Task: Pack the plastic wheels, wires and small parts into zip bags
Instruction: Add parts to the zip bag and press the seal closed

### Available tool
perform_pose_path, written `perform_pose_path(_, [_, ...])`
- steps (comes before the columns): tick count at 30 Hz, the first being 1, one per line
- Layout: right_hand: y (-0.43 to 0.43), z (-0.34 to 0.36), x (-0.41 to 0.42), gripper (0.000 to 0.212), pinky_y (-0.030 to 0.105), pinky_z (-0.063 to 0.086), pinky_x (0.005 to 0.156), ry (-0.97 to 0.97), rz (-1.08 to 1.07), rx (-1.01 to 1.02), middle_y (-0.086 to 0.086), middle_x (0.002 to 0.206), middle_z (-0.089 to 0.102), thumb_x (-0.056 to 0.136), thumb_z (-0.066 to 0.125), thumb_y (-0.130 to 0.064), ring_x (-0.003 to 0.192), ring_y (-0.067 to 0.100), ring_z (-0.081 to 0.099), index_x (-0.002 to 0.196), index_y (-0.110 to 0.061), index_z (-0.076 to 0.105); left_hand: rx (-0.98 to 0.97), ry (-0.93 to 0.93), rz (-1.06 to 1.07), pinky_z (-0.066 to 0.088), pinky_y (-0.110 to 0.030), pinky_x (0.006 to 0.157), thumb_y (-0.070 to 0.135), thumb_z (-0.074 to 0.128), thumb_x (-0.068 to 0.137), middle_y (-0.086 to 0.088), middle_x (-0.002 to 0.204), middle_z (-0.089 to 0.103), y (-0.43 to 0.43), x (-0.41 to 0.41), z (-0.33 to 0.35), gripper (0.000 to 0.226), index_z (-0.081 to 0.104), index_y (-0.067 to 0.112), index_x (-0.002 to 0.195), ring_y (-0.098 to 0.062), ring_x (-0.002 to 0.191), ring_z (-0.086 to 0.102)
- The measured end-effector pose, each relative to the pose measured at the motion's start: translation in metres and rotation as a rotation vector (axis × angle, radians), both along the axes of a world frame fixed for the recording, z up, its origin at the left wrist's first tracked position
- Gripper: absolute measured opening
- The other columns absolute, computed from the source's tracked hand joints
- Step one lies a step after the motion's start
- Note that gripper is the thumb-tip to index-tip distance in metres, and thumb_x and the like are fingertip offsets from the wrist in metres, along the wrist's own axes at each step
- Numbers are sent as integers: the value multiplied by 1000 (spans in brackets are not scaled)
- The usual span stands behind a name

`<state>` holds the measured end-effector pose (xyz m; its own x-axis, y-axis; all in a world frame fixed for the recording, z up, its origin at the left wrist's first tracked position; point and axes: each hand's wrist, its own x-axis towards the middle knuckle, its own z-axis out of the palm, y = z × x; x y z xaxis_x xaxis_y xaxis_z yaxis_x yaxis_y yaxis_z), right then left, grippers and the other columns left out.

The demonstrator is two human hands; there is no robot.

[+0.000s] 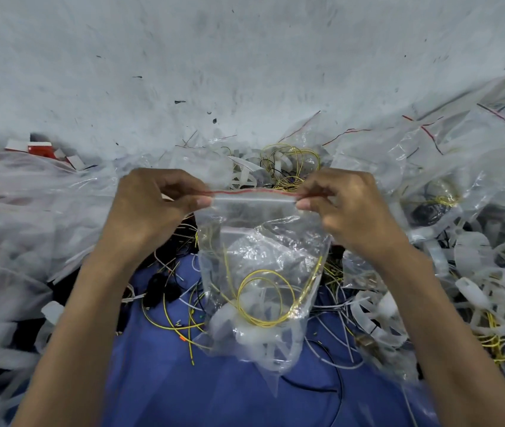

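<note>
Nearest you: blue cloth [183, 386] across the bottom centre, w/ a black wire [331, 386] curving over its right part. Loose yellow wires [171, 318] lie on its left part, next to a few black parts [158, 288]. Your forearms frame the cloth from the bottom corners.

Between them hangs the bag [263, 241]: clear, upright, lower end down near the cloth. Inside, low down, there's a yellow coil [263, 300] w/ a white wheel [254, 337] under it. Can't tell what else is in there, the plastic is too crinkled.

The bag's top is at the grips. Left grip [149, 208] pinches the left end of the red-lined zip [245, 192], thumb on your side, fingers curled behind. Right grip [352, 208] pinches the right end the same way. The zip runs level & taut between them, so the whole bag body hangs below both grips, contents well under the fingers. Zip looks flat, but can't tell if it's sealed.

Right of the bag: a heap of white wheels [476, 288] w/ more yellow wire mixed in. Left: big clear plastic sheets [29, 211], blurred. Past the grips: more white plastic & a yellow tangle [291, 161], then empty bags [429, 143] w/ red zip lines piled far right. Far left sits a red & white box [40, 148]. Beyond it all, a grey scuffed surface [245, 57].
</note>
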<state>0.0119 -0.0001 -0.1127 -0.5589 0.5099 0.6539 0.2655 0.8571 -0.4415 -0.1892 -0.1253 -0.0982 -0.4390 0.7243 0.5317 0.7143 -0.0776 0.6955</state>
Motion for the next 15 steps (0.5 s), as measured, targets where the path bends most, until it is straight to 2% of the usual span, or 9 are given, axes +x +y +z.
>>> perform_pose_path(3, [2, -4, -1, 13, 4, 41, 55, 57, -41, 10, -11, 63, 58, 74, 70, 6, 62, -6, 58, 72, -6, 68, -13, 11, 26, 38, -7, 52, 7, 76, 74, 10, 61, 64, 3, -1, -2, 26, 66, 29, 65, 6, 50, 52])
perform_pose_path(6, [0, -13, -13, 11, 2, 38, 58, 123, -130, -32, -10, 63, 58, 76, 67, 4, 61, -1, 58, 73, -6, 68, -10, 17, 58, 34, -5, 45, 5, 74, 77, 8, 59, 61, 8, -1, -8, 28, 64, 27, 63, 5, 44, 49])
perform_pose_path(8, [-2, -19, -22, 9, 1, 42, 70, 223, -161, -144, -11, 73, 61, 79, 71, -9, 66, -8, 56, 88, -10, 69, 14, -27, 82, 39, -9, 53, 9, 73, 79, 8, 63, 62, 12, -6, -11, 26, 64, 29, 64, 4, 50, 51])
perform_pose_path(9, [-3, -22, -26, 28, 8, 48, 77, 234, -143, -231, -11, 85, 62, 79, 73, -22, 73, -10, 56, 104, -14, 64, 39, -53, 102, 41, -12, 58, 11, 72, 80, 10, 66, 63, 14, -9, -13, 26, 63, 31, 66, 4, 55, 53])
perform_pose_path(11, [-1, -30, -29, 88, 24, 49, 90, 110, 10, -499, -10, 118, 54, 64, 73, -49, 94, -9, 52, 138, -21, 35, 113, -133, 112, 44, -14, 65, 11, 70, 82, 16, 67, 63, 19, -14, -15, 27, 62, 32, 68, 5, 62, 55])
perform_pose_path(12, [0, -37, -29, 106, 27, 46, 92, 11, 108, -645, -11, 129, 45, 56, 72, -54, 101, -9, 48, 144, -25, 21, 156, -190, 89, 44, -12, 65, 9, 68, 83, 18, 63, 63, 21, -15, -18, 27, 61, 31, 69, 6, 61, 55])
perform_pose_path(13, [0, -44, -29, 110, 24, 45, 91, -99, 193, -770, -14, 130, 42, 54, 73, -54, 100, -11, 46, 145, -24, 19, 194, -244, 57, 44, -11, 65, 6, 67, 83, 19, 61, 62, 24, -16, -20, 28, 61, 30, 70, 6, 60, 55])
perform_pose_path(14, [1, -54, -30, 102, 19, 45, 84, -201, 245, -852, -14, 122, 48, 55, 75, -54, 94, -11, 51, 140, -18, 32, 221, -286, 25, 45, -11, 64, 5, 66, 84, 17, 60, 62, 27, -15, -23, 27, 62, 28, 71, 5, 58, 55])
perform_pose_path(15, [3, -63, -32, 80, 19, 44, 77, -282, 281, -898, -8, 108, 58, 58, 77, -53, 86, -4, 56, 124, -14, 51, 234, -313, 3, 45, -13, 63, 4, 66, 84, 15, 61, 62, 31, -14, -26, 25, 63, 26, 72, 3, 58, 54])
